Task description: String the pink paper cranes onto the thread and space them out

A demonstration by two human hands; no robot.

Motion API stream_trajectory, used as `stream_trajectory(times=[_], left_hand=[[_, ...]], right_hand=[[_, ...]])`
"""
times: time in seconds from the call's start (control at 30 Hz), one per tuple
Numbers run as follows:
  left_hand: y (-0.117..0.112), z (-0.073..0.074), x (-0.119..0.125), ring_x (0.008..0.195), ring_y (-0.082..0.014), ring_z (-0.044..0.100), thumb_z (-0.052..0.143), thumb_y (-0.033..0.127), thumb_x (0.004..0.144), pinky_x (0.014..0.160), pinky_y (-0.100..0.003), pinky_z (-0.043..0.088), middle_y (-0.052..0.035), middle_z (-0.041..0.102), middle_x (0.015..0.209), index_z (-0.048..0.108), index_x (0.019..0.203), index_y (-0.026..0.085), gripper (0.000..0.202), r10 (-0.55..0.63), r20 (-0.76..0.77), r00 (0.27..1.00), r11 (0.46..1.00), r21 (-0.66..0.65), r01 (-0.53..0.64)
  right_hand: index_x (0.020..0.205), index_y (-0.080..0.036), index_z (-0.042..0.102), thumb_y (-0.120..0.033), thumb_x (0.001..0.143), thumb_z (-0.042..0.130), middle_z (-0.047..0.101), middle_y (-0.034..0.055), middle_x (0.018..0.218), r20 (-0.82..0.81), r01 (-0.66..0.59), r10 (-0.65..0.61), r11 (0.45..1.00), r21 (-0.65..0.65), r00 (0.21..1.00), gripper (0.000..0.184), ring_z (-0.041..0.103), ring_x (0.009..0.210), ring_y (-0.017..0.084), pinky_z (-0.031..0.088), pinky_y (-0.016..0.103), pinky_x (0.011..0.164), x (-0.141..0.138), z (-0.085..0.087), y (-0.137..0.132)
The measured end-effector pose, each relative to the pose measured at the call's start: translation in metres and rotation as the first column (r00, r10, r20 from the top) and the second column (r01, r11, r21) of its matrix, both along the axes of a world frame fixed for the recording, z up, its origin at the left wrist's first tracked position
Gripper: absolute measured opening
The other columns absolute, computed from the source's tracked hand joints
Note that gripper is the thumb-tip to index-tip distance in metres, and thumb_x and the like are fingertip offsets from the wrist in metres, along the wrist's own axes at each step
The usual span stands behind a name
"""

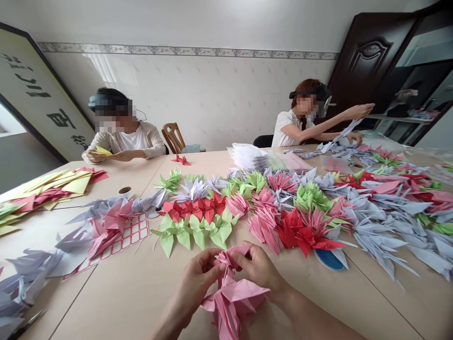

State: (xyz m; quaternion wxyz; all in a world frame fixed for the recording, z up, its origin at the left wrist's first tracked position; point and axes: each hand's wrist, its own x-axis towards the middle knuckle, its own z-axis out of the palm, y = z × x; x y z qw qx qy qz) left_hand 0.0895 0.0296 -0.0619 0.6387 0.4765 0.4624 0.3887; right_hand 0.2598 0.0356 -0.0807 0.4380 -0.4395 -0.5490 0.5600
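Observation:
Pinched between both my hands is a pink paper crane (pixel 225 257), at the top of a bunch of pink folded cranes (pixel 235 297) hanging down toward the table's near edge. My left hand (pixel 198 278) grips its left side with thumb and fingertips. On the other side, my right hand (pixel 260 269) pinches a pink wing. Just beyond my hands lie a row of light green cranes (pixel 196 231) and, behind it, a row of red cranes (pixel 194 208). To their right rest pink cranes (pixel 264 226) and a cluster of red ones (pixel 300 231).
Lavender cranes (pixel 382 231) pile up on the right; more lavender strings (pixel 31 274) run along the left. Red-and-white grid sheets (pixel 132 233) lie beneath some. A blue disc (pixel 329 259) is partly covered. Two people (pixel 123 137) (pixel 300 123) sit across the table, handling paper. Bagged paper (pixel 247 156) stands mid-table.

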Motion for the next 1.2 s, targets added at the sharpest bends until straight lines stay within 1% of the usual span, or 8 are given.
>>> stream_trajectory(times=[0.17,0.33,0.57,0.8,0.9,1.0,1.1,1.2], left_hand=[[0.003,-0.002,-0.001,0.065,-0.0151,0.054,0.073,0.046,0.068,0.062,-0.026,0.043,-0.0007,0.06,0.069,0.06,0.092,0.015,0.041,0.132,-0.085,0.988,0.984,0.135,-0.119],[0.003,0.002,-0.005,0.066,-0.0173,0.053,0.064,0.04,0.074,0.064,-0.029,0.043,-0.001,0.06,0.071,0.058,0.096,0.019,0.031,0.338,-0.238,0.911,0.898,0.37,-0.237],[0.0,0.003,-0.014,0.072,-0.0205,0.056,0.061,0.038,0.079,0.067,-0.031,0.043,-0.002,0.063,0.079,0.058,0.097,0.024,0.022,0.512,-0.434,0.741,0.785,0.587,-0.198],[-0.003,-0.001,-0.018,0.073,-0.022,0.06,0.062,0.036,0.078,0.065,-0.03,0.043,-0.0022,0.064,0.079,0.06,0.094,0.026,0.019,0.626,-0.421,0.656,0.693,0.687,-0.22],[0.0,0.0,-0.018,0.074,-0.022,0.06,0.064,0.037,0.076,0.068,-0.031,0.043,-0.0019,0.065,0.08,0.059,0.095,0.026,0.023,0.622,-0.384,0.682,0.715,0.634,-0.295],[0.004,0.003,-0.016,0.073,-0.0204,0.061,0.066,0.042,0.075,0.068,-0.03,0.046,-0.0014,0.065,0.078,0.054,0.097,0.024,0.031,0.508,-0.267,0.819,0.81,0.47,-0.35],[0.005,0.007,-0.011,0.069,-0.0172,0.059,0.066,0.047,0.077,0.063,-0.027,0.047,-0.0006,0.064,0.071,0.053,0.098,0.02,0.036,0.339,-0.098,0.936,0.915,0.266,-0.304],[0.003,0.008,-0.007,0.067,-0.0145,0.058,0.066,0.046,0.078,0.062,-0.026,0.048,-0.001,0.064,0.074,0.055,0.096,0.018,0.035,0.197,0.029,0.98,0.972,0.127,-0.199]], right_hand=[[0.092,-0.016,0.055,-0.052,0.075,0.07,0.058,0.0007,0.078,-0.191,0.025,-0.047,0.993,-0.117,0.98,0.043,0.057,0.069,0.014,0.043,0.025,0.063,-0.002,-0.012,0.0],[0.104,-0.019,0.053,-0.035,0.076,0.072,0.063,0.0015,0.086,-0.201,-0.008,-0.025,0.987,-0.161,0.979,0.038,0.061,0.079,0.016,0.045,0.027,0.07,0.004,0.003,-0.003],[0.109,-0.021,0.055,-0.022,0.063,0.081,0.063,0.0024,0.098,-0.303,-0.195,0.108,0.941,-0.275,0.947,0.053,0.06,0.087,0.015,0.044,0.024,0.071,0.013,0.02,-0.006],[0.103,-0.019,0.06,-0.02,0.063,0.081,0.061,0.0011,0.098,-0.411,-0.197,0.042,0.919,-0.342,0.911,0.046,0.058,0.08,0.01,0.043,0.019,0.066,0.015,0.019,-0.006],[0.099,-0.019,0.062,-0.019,0.063,0.08,0.062,0.0002,0.094,-0.383,-0.172,0.03,0.923,-0.345,0.923,0.04,0.058,0.077,0.009,0.041,0.018,0.064,0.015,0.02,-0.004],[0.094,-0.017,0.065,-0.025,0.066,0.078,0.064,0.0018,0.09,-0.305,-0.175,0.084,0.943,-0.285,0.949,0.032,0.058,0.075,0.011,0.042,0.021,0.064,0.014,0.017,-0.004],[0.093,-0.015,0.067,-0.037,0.07,0.076,0.065,0.004,0.091,-0.223,-0.173,0.124,0.961,-0.216,0.967,0.033,0.06,0.083,0.015,0.044,0.025,0.074,0.011,0.012,-0.005],[0.098,-0.015,0.066,-0.053,0.073,0.072,0.065,0.0052,0.092,-0.204,-0.121,0.078,0.971,-0.208,0.976,0.045,0.061,0.087,0.017,0.046,0.028,0.08,0.008,0.01,-0.005]])
